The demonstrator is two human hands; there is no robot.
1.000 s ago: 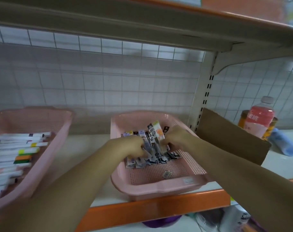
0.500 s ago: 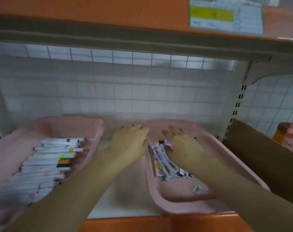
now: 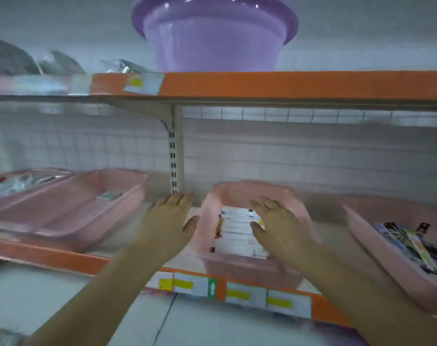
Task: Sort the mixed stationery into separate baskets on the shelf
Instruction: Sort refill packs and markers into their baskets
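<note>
2 hands out over the shelf [image 3: 38, 253], both flat, gripping nothing. Left hand [image 3: 170, 221] above bare shelf board just left of the middle basket [image 3: 252, 189], fingers straight and close together, thumb out toward the basket's left wall; contact with that wall not resolvable. Right hand [image 3: 279, 226] over the same basket's right half, fingers straight and slightly spread, covering part of the white markers [image 3: 235, 228] stacked inside.

Open strip of shelf board between middle basket and left basket [image 3: 70, 203]; narrower strip toward right basket [image 3: 387, 213]. Middle basket's front wall at the shelf's orange front edge, above the price labels [image 3: 237, 293]. Headroom capped by upper shelf [image 3: 287, 83].

Right basket cut off at right of view, packaged pens [image 3: 412, 240] inside. 1 small item [image 3: 109, 195] in left basket, unidentifiable. Far-left basket [image 3: 25, 176] blurred, contents unreadable. Purple basin [image 3: 215, 33] on upper shelf, top cropped.
</note>
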